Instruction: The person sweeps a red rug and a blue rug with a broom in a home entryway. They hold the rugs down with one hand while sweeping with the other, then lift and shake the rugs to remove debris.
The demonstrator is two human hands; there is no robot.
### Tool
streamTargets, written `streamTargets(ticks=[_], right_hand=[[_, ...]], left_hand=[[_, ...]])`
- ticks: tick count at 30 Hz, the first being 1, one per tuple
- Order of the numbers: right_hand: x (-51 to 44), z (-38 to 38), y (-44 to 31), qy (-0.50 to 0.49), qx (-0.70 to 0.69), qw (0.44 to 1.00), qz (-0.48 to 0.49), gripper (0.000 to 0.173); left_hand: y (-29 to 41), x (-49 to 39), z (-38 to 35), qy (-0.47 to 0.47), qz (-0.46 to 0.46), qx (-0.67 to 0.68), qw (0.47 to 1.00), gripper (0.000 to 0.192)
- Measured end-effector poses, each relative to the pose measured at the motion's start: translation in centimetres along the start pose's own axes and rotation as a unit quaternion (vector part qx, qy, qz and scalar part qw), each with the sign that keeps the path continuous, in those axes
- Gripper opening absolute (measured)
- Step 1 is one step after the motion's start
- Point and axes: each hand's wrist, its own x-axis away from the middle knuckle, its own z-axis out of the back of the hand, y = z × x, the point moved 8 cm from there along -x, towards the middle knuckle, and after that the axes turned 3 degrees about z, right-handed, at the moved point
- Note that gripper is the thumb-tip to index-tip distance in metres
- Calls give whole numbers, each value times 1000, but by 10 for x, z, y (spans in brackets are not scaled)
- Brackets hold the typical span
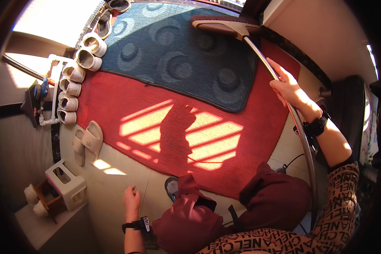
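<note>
My right hand [289, 87] grips the metal handle [260, 54] of a broom. The broom head [223, 27], beige and brown with dark reddish bristles, is over the far right part of a blue patterned mat [177, 63]; whether it touches the mat I cannot tell. From my hand the handle runs back along my right forearm. The blue mat lies on a larger red carpet [101, 101], which has bright sunlit patches and a dark shadow on it. Low on the left, my left hand [132, 198] hangs above the tiled floor with nothing in it, its fingers loosely bent.
Several pale shoes [70, 87] line the carpet's left edge, with dark shoes [104, 23] farther up. Beige slippers [92, 139] sit by the left corner. White pipes [54, 92] run beside the wall. A white plastic stool [66, 184] is at lower left; a dark cabinet-like object [346, 104] stands right.
</note>
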Motion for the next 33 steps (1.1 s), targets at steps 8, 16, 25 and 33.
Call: streamTargets(ticks=[8, 16, 25, 33], right_hand=[[104, -127, -22, -406, 84, 905, 91, 76], [91, -72, -18, -251, 93, 958, 99, 75], [90, -54, 102, -265, 153, 951, 33, 77], [114, -72, 177, -249, 153, 956, 36, 83]], left_hand=[[96, -19, -16, -16, -83, 8, 996, 27], [192, -44, -3, -18, -242, -24, 970, 21], [300, -80, 16, 31, -378, -107, 919, 21], [393, -89, -1, 25, -474, -106, 874, 41]])
